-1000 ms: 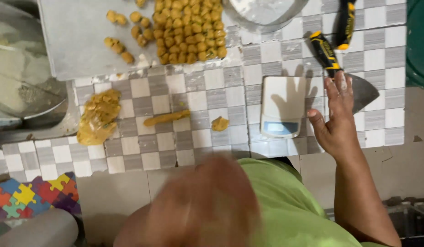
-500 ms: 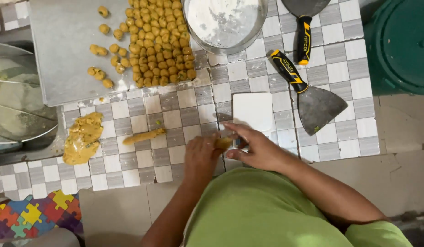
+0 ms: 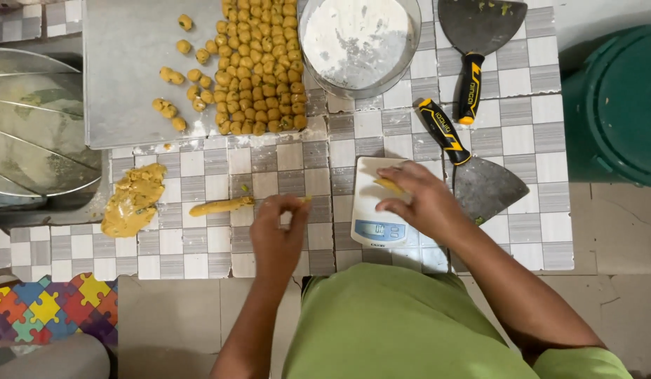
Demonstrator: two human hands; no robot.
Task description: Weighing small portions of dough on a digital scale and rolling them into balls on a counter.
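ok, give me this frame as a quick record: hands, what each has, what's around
left hand: pinching small dough bit at the fingertips, over the tiled counter
right hand: holds dough piece over the scale
dough roll: on counter, left of left hand
dough lump: further left
tray: rows of dough balls
flour bowl: top centre
scrapers: two, right of scale

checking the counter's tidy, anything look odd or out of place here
Mostly orderly. A few dough balls lie scattered left of the neat rows on the metal tray, and flour and crumbs are spilled along the tray's front edge on the tiled counter.
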